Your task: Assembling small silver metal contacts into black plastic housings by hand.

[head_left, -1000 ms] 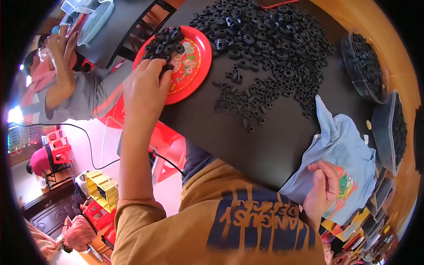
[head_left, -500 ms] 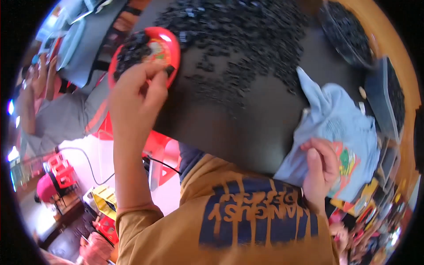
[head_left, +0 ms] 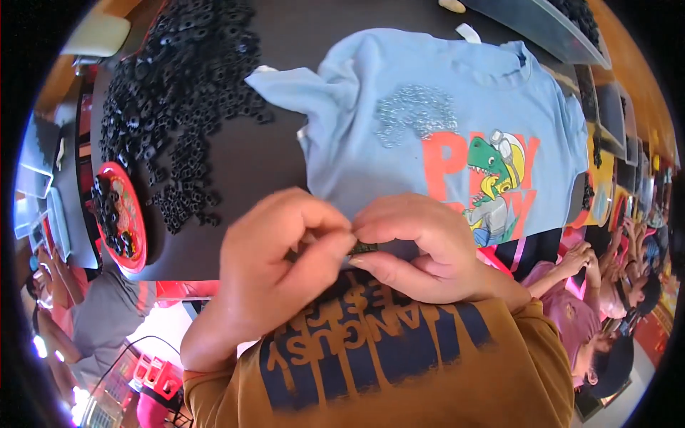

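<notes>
My left hand and my right hand meet close to my chest, at the table's near edge. Between their fingertips is a small dark plastic piece, mostly covered. The left thumb and forefinger are pinched at one end of it; the right thumb and forefinger grip the other side. Just beyond the hands a light blue T-shirt lies spread on the dark table. On the shirt rests a patch of tiny shiny metal pieces, too small to name exactly.
A big heap of small black plastic parts covers the table's left side. Near the left edge a red plate holds more of them. Clear plastic bins stand at the far right. Other people sit at both sides.
My left hand has come from the red plate to my chest with a small black piece. My right hand has lifted off the shirt to meet it. The view has swung right.
</notes>
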Available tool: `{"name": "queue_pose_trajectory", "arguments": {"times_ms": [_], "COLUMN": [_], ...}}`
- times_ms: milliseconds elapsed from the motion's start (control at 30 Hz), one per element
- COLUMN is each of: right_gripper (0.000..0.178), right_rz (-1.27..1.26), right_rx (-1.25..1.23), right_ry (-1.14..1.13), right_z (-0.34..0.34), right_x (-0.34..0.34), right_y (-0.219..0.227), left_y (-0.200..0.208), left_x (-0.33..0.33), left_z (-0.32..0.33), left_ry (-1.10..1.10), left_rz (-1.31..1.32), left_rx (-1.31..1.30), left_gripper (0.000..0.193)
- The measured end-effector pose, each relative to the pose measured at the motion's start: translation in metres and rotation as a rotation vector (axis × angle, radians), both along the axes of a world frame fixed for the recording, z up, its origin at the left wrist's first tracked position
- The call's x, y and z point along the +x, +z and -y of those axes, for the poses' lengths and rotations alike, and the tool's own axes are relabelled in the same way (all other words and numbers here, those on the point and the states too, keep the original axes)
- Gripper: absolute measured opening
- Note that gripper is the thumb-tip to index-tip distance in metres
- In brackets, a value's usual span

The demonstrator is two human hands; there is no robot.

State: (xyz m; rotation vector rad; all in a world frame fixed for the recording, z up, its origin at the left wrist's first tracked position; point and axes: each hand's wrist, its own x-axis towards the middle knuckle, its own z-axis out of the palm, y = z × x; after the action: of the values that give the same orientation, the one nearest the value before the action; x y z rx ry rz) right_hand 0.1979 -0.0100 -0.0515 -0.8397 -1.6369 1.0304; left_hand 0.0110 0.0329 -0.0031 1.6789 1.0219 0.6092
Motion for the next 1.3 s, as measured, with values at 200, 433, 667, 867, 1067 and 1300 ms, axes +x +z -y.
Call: {"name": "queue_pose_trajectory", "arguments": {"times_ms": [200, 433, 667, 867, 1067, 1300], "right_gripper": [0.027, 0.026, 0.025, 0.022, 0.021, 0.025], "right_rz": [-0.127, -0.579, -0.950, -1.041, -0.988, -0.946], "right_rx": [-0.104, -0.431, -0.555, -0.527, -0.516, -0.475], "right_ry": [-0.073, 0.008, -0.029, -0.070, -0.114, -0.076], "right_z": [0.007, 0.010, 0.013, 0.009, 0.009, 0.010], "right_x": [0.004, 0.015, 0.019, 0.018, 0.015, 0.013], "right_y": [-0.004, -0.003, -0.004, -0.004, -0.005, -0.006], "left_y": [-0.013, -0.030, -0.030, -0.026, 0.004, 0.018], "left_x": [0.036, 0.052, 0.057, 0.054, 0.047, 0.047], "left_z": [-0.037, -0.048, -0.048, -0.045, -0.032, -0.033], "left_ry": [-0.067, -0.170, -0.196, -0.150, -0.035, -0.174], "left_rz": [-0.244, -0.416, -0.428, -0.355, -0.168, -0.116], "left_rx": [0.468, 0.719, 0.754, 0.621, 0.156, 0.141], "left_gripper": [0.011, 0.015, 0.017, 0.016, 0.013, 0.013]}}
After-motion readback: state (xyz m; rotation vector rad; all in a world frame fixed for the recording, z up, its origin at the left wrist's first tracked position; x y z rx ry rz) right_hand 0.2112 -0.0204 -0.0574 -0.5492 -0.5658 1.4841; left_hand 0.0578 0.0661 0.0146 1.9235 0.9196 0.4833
